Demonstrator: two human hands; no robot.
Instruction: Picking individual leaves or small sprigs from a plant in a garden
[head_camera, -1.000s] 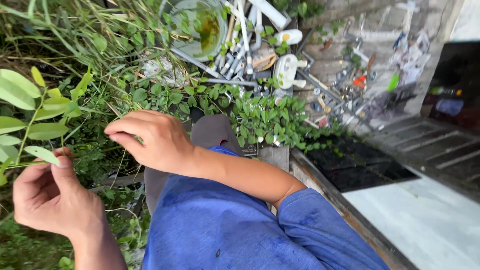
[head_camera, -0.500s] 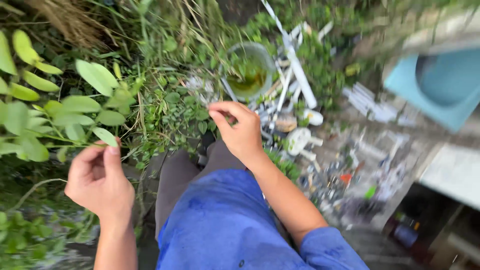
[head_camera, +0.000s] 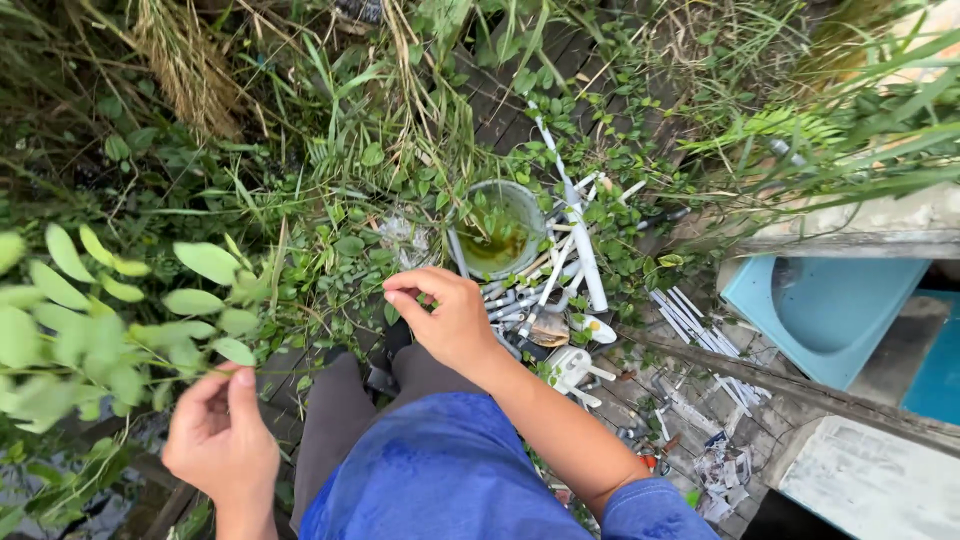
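Overgrown weedy yard, scattered white plastic pipes (head_camera: 577, 235). Left hand (head_camera: 220, 445) pinches pale-green oval leaf (head_camera: 234, 351) to pluck; right hand (head_camera: 450, 320) pinched, contents unclear.

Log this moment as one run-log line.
left hand: fingertips pinching a leaf on leafy branch | right hand: pinched, held over weeds | ahead: bucket of green water, white pipes

A few crumpled printed paper packages (head_camera: 722, 478), white with dark print, lie on the ground just below and left of the light blue basin (head_camera: 820, 315). No signs or screens show.
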